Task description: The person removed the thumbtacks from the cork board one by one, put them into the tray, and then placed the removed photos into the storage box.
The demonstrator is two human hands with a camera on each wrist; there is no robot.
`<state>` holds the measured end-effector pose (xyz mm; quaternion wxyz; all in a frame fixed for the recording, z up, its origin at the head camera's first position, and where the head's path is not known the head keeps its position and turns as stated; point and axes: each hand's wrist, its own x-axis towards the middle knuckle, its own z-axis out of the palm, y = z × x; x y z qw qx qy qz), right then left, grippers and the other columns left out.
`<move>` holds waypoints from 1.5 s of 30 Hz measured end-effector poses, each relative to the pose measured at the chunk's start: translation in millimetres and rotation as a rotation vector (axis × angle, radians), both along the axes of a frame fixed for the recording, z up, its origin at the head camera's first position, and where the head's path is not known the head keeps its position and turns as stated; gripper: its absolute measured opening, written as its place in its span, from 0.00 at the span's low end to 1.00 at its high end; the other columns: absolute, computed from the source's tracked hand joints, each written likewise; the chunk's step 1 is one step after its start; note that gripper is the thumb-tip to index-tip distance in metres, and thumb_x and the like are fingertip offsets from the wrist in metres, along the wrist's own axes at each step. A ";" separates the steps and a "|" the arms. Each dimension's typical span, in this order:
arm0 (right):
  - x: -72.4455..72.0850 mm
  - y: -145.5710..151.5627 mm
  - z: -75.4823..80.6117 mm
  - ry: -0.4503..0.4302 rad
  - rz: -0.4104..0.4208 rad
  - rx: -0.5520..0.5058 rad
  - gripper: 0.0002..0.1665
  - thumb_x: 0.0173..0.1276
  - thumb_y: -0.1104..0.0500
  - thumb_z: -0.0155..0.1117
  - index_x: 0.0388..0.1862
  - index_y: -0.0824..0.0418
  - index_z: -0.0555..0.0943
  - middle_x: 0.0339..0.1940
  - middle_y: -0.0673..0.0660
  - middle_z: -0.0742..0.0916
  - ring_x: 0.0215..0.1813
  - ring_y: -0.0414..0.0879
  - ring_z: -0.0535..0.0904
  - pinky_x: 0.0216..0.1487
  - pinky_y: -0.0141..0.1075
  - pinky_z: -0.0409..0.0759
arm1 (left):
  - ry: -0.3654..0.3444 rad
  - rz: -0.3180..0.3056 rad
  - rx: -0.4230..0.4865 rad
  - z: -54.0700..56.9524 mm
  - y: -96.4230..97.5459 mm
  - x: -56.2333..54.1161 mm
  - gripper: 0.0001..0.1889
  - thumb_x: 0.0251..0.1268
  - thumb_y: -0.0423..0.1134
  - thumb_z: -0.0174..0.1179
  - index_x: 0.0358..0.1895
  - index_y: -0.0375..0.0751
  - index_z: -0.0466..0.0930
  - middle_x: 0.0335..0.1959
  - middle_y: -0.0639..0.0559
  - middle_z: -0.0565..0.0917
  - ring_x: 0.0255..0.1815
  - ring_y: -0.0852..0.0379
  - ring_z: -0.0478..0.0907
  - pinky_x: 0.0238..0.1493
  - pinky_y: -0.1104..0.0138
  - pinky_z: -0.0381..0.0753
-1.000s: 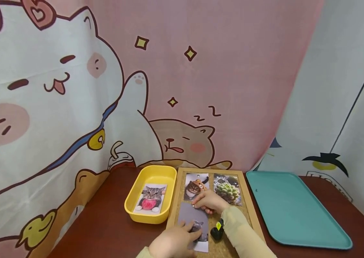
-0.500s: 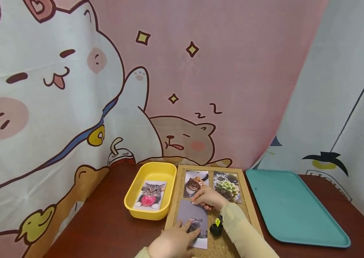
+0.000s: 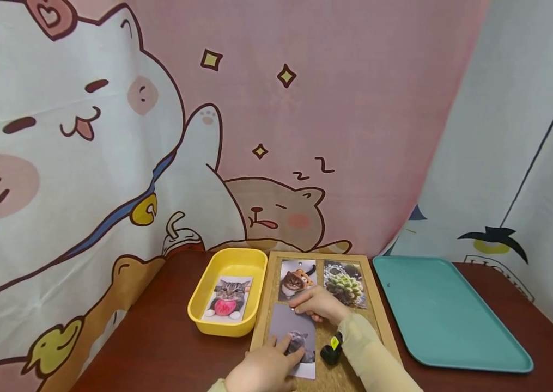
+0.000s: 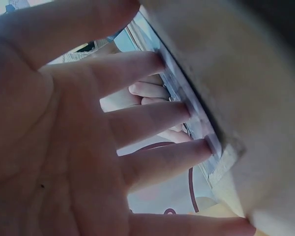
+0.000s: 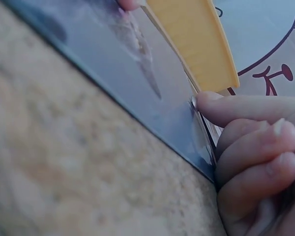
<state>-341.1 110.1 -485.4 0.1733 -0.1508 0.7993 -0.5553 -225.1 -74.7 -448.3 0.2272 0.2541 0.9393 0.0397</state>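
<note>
A grey cat photo (image 3: 287, 320) lies on a wood-framed cork board (image 3: 327, 375). My left hand (image 3: 261, 367) rests on its lower part with fingers spread; in the left wrist view the fingertips (image 4: 199, 147) touch its surface. At the photo's upper edge my right hand (image 3: 321, 306) presses a small shiny thumbtack (image 5: 192, 102) with one extended finger, while the other fingers are curled. The thumb cannot be made out clearly. Above is a photo of a cat in a bear hood (image 3: 296, 283), partly behind the right hand, and beside that a succulent photo (image 3: 345, 286).
Left of the board stands a yellow tray (image 3: 195, 310) holding a photo of a cat with a pink heart (image 3: 227, 299). A teal tray (image 3: 453, 316) lies to the right. A black device (image 3: 331, 351) sits at my right wrist. A printed curtain (image 3: 354, 109) hangs behind the table (image 3: 158, 337).
The head view has shifted slightly. Both hands stay in nearly the same places on the grey cat photo; the right finger remains at the thumbtack.
</note>
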 end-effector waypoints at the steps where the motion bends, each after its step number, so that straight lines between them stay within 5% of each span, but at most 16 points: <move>1: 0.6 0.4 0.5 0.002 0.000 -0.003 0.13 0.62 0.67 0.67 0.46 0.61 0.88 0.08 0.48 0.73 0.09 0.36 0.59 0.13 0.28 0.63 | 0.000 0.009 0.000 0.1 0.6 -0.2 0.28 0.64 0.56 0.61 0.68 0.71 0.68 0.71 0.60 0.65 0.70 0.46 0.62 0.43 0.34 0.74; 11: 1.5 1.8 2.0 -0.006 -0.007 -0.009 0.11 0.63 0.68 0.65 0.43 0.62 0.88 0.08 0.47 0.71 0.09 0.36 0.60 0.13 0.27 0.64 | 0.035 0.005 0.022 -7.6 -0.8 -3.1 0.28 0.62 0.57 0.62 0.67 0.73 0.69 0.70 0.60 0.66 0.69 0.45 0.63 0.40 0.34 0.75; 20: 2.6 -1.8 1.3 0.028 -0.030 0.041 0.08 0.61 0.66 0.68 0.40 0.63 0.89 0.11 0.47 0.73 0.10 0.36 0.60 0.12 0.28 0.64 | -0.006 0.019 0.010 6.2 1.3 2.9 0.28 0.64 0.56 0.61 0.68 0.72 0.68 0.72 0.59 0.65 0.71 0.45 0.61 0.44 0.35 0.75; 45: 2.7 -9.5 1.9 0.038 -0.064 0.088 0.06 0.60 0.67 0.68 0.36 0.62 0.87 0.10 0.47 0.69 0.09 0.36 0.57 0.12 0.28 0.61 | 0.047 0.005 0.009 11.4 0.7 10.4 0.27 0.64 0.55 0.61 0.67 0.70 0.70 0.70 0.60 0.67 0.69 0.48 0.64 0.44 0.37 0.76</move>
